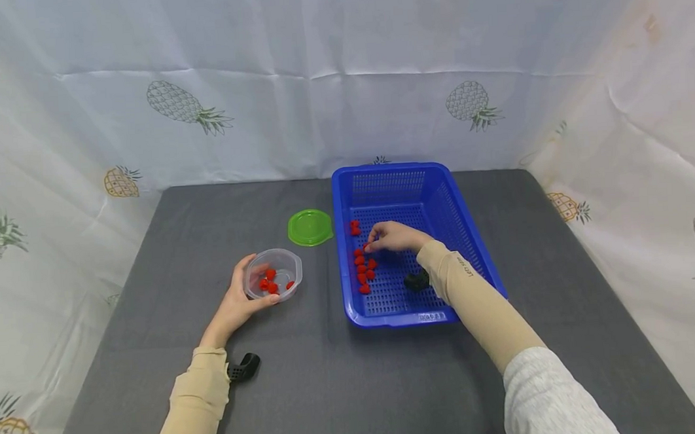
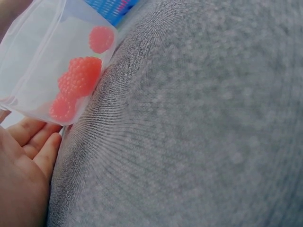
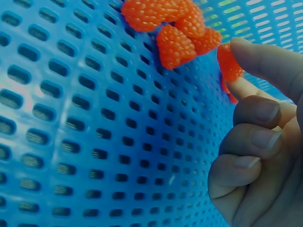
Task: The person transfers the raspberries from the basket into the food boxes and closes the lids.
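Observation:
My left hand (image 1: 240,298) holds a clear plastic container (image 1: 291,262) on the left of the table, thumb on the near side and fingers round the far left. Several red raspberries (image 2: 81,75) lie on its bottom. Over the blue basket (image 1: 349,308), my right hand (image 1: 397,237) pinches one raspberry (image 3: 229,64) between thumb and index finger, with the other fingers curled in. More raspberries (image 3: 175,46) lie in a loose group along the basket's left side, next to that hand.
A round green lid (image 1: 309,227) lies on the grey table (image 1: 327,388) behind the container, close to the basket. Black camera mounts (image 1: 417,280) sit at the wrists. A white curtain (image 1: 295,128) printed with pineapples hangs behind and at both sides.

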